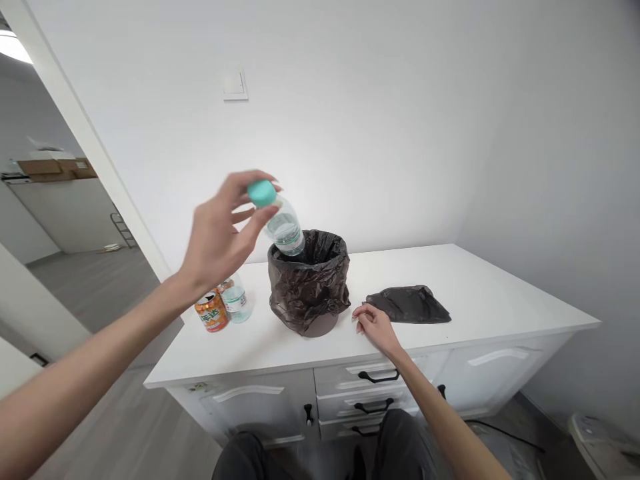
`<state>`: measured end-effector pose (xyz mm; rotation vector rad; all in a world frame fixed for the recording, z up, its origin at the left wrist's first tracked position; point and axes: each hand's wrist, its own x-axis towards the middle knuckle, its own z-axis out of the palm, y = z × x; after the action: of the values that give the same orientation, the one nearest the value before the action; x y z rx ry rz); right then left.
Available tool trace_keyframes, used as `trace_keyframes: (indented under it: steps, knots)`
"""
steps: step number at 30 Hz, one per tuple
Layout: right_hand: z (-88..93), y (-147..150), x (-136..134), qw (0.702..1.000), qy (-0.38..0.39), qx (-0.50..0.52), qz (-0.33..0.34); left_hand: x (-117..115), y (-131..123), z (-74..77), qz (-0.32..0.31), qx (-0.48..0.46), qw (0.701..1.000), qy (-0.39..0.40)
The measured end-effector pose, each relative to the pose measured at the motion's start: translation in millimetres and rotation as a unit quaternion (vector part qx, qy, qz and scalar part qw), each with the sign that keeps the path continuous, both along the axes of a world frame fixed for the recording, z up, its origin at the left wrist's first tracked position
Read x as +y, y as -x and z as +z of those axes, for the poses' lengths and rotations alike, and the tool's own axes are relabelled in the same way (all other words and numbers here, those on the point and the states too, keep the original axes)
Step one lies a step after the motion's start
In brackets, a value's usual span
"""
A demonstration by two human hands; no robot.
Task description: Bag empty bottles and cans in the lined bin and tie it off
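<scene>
My left hand (225,223) grips a clear plastic bottle (287,227) by its neck, just under the turquoise cap. The bottle tilts, its base at the mouth of a small trash bin (323,325) lined with a dark plastic bag (310,293). My right hand (376,328) rests on the white countertop with loosely curled fingers and nothing in it, beside a flat folded black plastic bag (410,305). Left of the bin stand an orange drink can (212,313) and another clear bottle (236,303). Part of a further orange can (225,285) shows behind my left wrist.
The countertop (480,287) belongs to a white cabinet with drawers and black handles (379,377). A light switch (235,85) is on the wall behind. To the left, a doorway opens on a room with cardboard boxes (50,168).
</scene>
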<state>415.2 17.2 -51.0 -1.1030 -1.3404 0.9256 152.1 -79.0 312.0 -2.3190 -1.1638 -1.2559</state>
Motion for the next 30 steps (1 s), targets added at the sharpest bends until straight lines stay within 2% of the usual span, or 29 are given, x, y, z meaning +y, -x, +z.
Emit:
trace_keyframes:
  steps: [2,4,7,9,16,21,24,27,30]
  knots:
    - [1.5,0.8,0.8,1.0,-0.002,0.0,-0.005,30.0,-2.9,-5.8,-0.066,-0.001,0.996,0.059]
    - [4.9,2.4,0.3,1.0,-0.002,0.0,-0.004,56.7,1.8,-15.0,-0.093,0.022,0.986,0.138]
    - [10.7,4.2,-2.7,1.0,-0.002,0.0,0.0,85.1,8.4,-27.2,-0.085,0.054,0.967,0.233]
    - [13.8,4.3,-5.0,1.0,0.003,0.002,0.001,95.9,8.4,-32.4,-0.064,0.073,0.96,0.263]
    - [20.0,3.4,-9.1,1.0,0.021,0.008,-0.006,116.1,-1.4,-41.5,-0.005,0.176,0.953,0.246]
    - [22.1,3.4,-10.8,1.0,0.014,0.005,-0.011,136.9,1.3,-47.8,-0.014,0.239,0.925,0.294]
    - [23.6,3.2,-11.6,1.0,0.013,0.009,-0.011,141.4,5.6,-50.8,-0.019,0.252,0.916,0.312]
    - [25.7,3.4,-12.4,1.0,0.02,0.007,-0.014,134.1,11.6,-55.6,0.003,0.216,0.93,0.299]
    - [28.1,4.7,-14.2,1.0,0.025,0.002,-0.018,121.5,25.0,-65.6,0.016,0.145,0.957,0.252]
